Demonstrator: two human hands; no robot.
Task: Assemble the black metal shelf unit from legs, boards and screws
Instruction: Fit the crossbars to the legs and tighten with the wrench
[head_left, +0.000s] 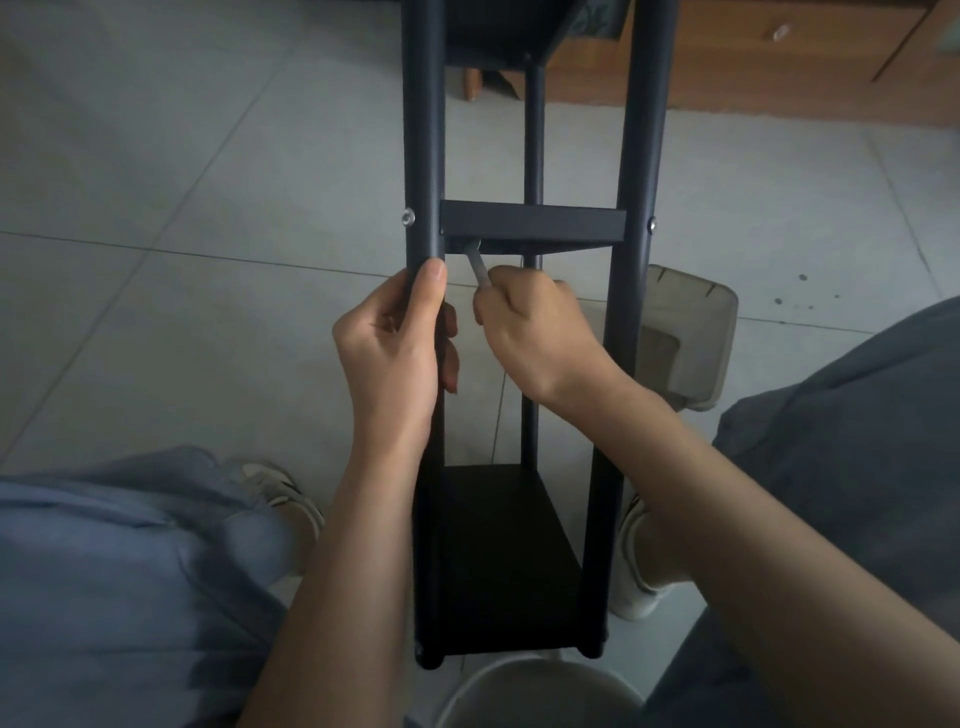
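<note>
Head view puts the black metal shelf unit (524, 364) lying lengthwise on the pale tiled floor (156, 182), running away from me between my knees. My left hand (395, 343) has its fingers wrapped round the left black tubular leg (423, 130), thumb up along the tube. My right hand (535, 332) is closed on a small silver hex key (478, 267), whose tip sits under the black middle shelf board (532, 224), probably in a screw there, though shadow hides the head. A silver screw (407, 216) shows on the left leg's outer side.
</note>
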